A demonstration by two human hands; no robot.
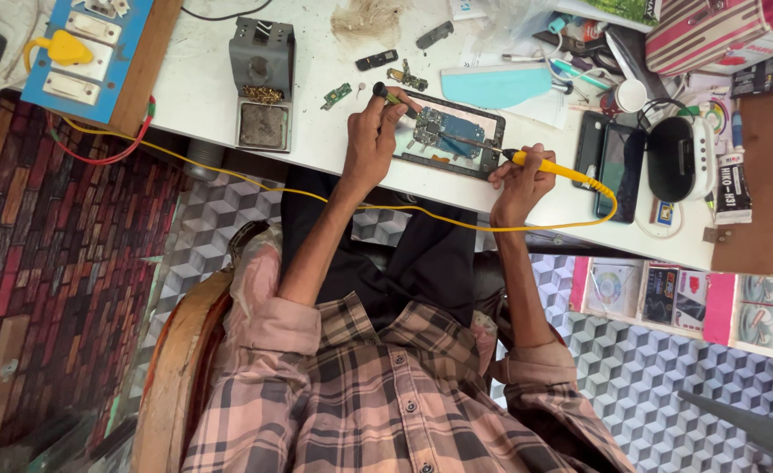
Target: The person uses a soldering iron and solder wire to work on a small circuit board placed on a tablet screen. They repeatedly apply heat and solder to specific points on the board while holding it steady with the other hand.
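An opened phone with its circuit board exposed lies on the white workbench. My left hand grips a small dark-handled tool at the phone's left edge. My right hand holds a yellow soldering iron, its thin tip reaching over the board. The iron's yellow cord trails across my lap toward the left.
A soldering iron stand with a sponge tray sits left of the phone. A blue switchboard is at far left. Two dark phones, a white round device, small parts and clutter fill the right side.
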